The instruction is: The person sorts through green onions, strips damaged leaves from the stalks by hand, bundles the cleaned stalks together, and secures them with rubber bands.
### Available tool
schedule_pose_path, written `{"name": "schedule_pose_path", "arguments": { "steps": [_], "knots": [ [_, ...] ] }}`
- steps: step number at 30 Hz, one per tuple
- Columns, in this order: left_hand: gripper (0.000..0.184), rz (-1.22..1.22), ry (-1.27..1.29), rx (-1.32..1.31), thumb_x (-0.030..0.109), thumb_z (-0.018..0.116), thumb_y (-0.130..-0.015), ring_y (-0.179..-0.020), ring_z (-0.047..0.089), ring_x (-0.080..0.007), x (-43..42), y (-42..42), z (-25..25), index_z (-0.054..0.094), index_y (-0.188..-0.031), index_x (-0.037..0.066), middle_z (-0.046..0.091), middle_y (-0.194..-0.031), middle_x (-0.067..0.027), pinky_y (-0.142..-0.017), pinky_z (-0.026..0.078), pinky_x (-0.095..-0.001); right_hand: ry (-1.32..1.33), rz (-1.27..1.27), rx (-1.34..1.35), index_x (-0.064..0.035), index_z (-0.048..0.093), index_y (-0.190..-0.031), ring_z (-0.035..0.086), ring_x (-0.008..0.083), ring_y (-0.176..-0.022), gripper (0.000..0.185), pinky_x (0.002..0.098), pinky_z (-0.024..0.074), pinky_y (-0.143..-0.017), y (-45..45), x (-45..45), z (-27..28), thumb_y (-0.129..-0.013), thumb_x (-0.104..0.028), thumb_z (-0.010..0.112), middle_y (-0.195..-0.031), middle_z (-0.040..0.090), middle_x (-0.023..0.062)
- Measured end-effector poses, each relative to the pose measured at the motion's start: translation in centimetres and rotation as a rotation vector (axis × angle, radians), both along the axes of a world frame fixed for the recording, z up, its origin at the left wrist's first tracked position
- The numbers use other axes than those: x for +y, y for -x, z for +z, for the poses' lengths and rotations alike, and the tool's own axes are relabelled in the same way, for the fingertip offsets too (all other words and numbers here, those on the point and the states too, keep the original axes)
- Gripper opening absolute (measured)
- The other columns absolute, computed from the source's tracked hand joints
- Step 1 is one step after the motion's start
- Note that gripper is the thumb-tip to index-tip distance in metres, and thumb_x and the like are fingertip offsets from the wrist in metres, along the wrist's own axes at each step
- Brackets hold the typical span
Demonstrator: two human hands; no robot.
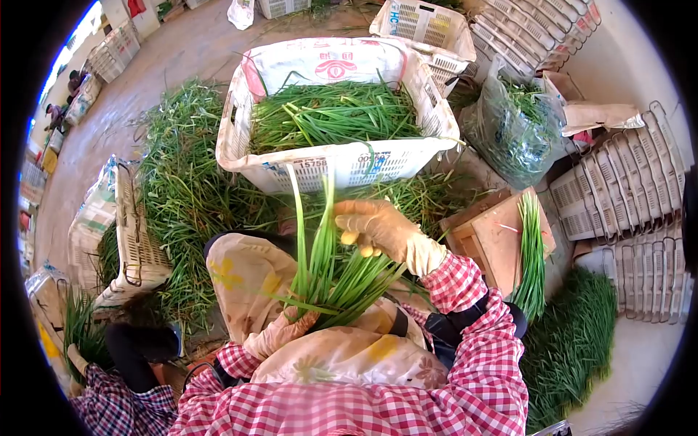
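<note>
My left hand (288, 328), low over my lap, is closed round the lower part of a loose bunch of long green leaves (320, 283) that fan upward and to the right. Above the bunch, my gloved right hand (372, 227) has its fingers bent beside the pale upper ends; whether it grips a leaf I cannot make out. Beyond my hands stands a white plastic basket (334, 173), lined with a printed sack and heaped with green leaves (334, 115). A tied bunch (531, 254) lies on a wooden box (483, 243) at the right.
Loose leaves (193, 174) are piled left of the basket. A crate (142, 247) stands at the left, near a co-worker's checked sleeve (120, 403). On the right are a clear bag of leaves (518, 134), stacked crates (611, 178) and a large leaf pile (571, 341).
</note>
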State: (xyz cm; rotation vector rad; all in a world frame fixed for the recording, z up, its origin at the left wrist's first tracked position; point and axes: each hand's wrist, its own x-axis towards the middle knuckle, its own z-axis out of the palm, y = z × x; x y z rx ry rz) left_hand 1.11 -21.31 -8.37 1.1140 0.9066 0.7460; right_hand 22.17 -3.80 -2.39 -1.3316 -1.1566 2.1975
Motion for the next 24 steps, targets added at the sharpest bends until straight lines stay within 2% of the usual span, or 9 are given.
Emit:
{"name": "schedule_pose_path", "arguments": {
  "steps": [1,5,11,14,15,16,18,19,24],
  "knots": [
    [0.041,-0.002,-0.004,-0.003,0.027,0.049,-0.096,-0.114,0.045,-0.0154,0.2,0.0,0.0,0.045,-0.132,0.007,0.05,-0.128,-0.0041,-0.095,0.037,-0.029,-0.007,0.011,0.005,-0.0086,0.062,-0.11,0.055,0.0065,-0.052,0.026,0.0197,0.0405,-0.038,0.0,-0.1,-0.1,-0.085,-0.015,0.064,-0.076,0.064,0.0034],
    [0.042,-0.001,0.032,-0.021,0.027,0.049,-0.096,-0.114,0.045,-0.0159,0.6,-0.2,0.1,0.045,-0.132,0.007,0.049,-0.128,-0.0044,-0.095,0.037,-0.0292,-0.111,-0.081,-0.044,-0.0071,0.062,-0.109,0.057,0.0047,-0.062,0.026,0.0177,0.0396,-0.04,0.2,-0.3,0.1,-0.085,-0.016,0.065,-0.081,0.065,0.0016],
    [0.042,-0.023,0.046,-0.016,0.028,0.049,-0.096,-0.114,0.044,-0.0166,0.6,-0.3,0.1,0.044,-0.133,0.008,0.049,-0.128,-0.0049,-0.096,0.037,-0.0295,0.129,-0.195,0.361,-0.0067,0.059,-0.11,0.047,0.0058,-0.05,0.023,0.0173,0.0316,-0.037,-0.4,-0.3,-1.1,-0.089,-0.015,0.059,-0.081,0.062,0.0007],
    [0.043,-0.024,0.049,-0.019,0.028,0.048,-0.096,-0.114,0.044,-0.017,0.8,-0.4,0.1,0.043,-0.133,0.008,0.048,-0.129,-0.0051,-0.096,0.037,-0.0297,0.212,-0.212,0.667,-0.0065,0.058,-0.112,0.043,0.0067,-0.046,0.024,0.0174,0.0296,-0.036,-1.0,0.0,-2.8,-0.089,-0.016,0.059,-0.082,0.061,0.0018],
    [0.043,-0.021,0.049,-0.025,0.028,0.048,-0.096,-0.115,0.044,-0.0171,0.9,-0.6,0.2,0.043,-0.133,0.008,0.048,-0.129,-0.0052,-0.096,0.037,-0.0297,0.191,-0.233,0.637,-0.0063,0.059,-0.111,0.043,0.007,-0.044,0.024,0.0182,0.0297,-0.036,-0.9,-0.1,-2.6,-0.089,-0.015,0.06,-0.079,0.061,0.0031],
    [0.043,-0.018,0.051,-0.027,0.028,0.048,-0.096,-0.115,0.044,-0.0172,1.1,-0.7,0.3,0.043,-0.133,0.008,0.048,-0.129,-0.0053,-0.096,0.037,-0.0298,0.111,-0.275,0.466,-0.005,0.061,-0.106,0.046,0.0066,-0.045,0.021,0.0185,0.0324,-0.036,-0.4,-0.6,-1.9,-0.087,-0.016,0.063,-0.076,0.062,0.0032],
    [0.043,-0.014,0.055,-0.03,0.029,0.048,-0.096,-0.115,0.044,-0.0175,1.2,-0.9,0.5,0.043,-0.133,0.008,0.048,-0.129,-0.0055,-0.096,0.037,-0.0299,-0.056,-0.168,0.206,-0.0035,0.063,-0.102,0.05,0.006,-0.049,0.022,0.0184,0.0362,-0.038,0.1,-1.7,-1.8,-0.085,-0.017,0.066,-0.074,0.063,0.0033],
    [0.043,-0.012,0.06,-0.032,0.029,0.048,-0.096,-0.115,0.044,-0.0176,1.3,-1.0,0.6,0.043,-0.134,0.008,0.047,-0.129,-0.0055,-0.096,0.037,-0.0299,-0.132,-0.09,0.199,-0.0039,0.065,-0.099,0.053,0.0053,-0.054,0.021,0.0185,0.0413,-0.041,-0.2,-1.9,-1.9,-0.085,-0.019,0.067,-0.075,0.063,0.0023],
    [0.044,-0.047,0.062,0.013,0.029,0.048,-0.096,-0.115,0.044,-0.0182,1.1,-0.8,0.9,0.042,-0.134,0.008,0.047,-0.13,-0.0059,-0.096,0.037,-0.0302,-0.397,-0.104,0.006,-0.0025,0.066,-0.093,0.056,0.0058,-0.062,0.017,0.0233,0.0474,-0.052,-0.4,-2.4,-1.2,-0.084,-0.017,0.067,-0.073,0.061,0.0009]
  ]
}}
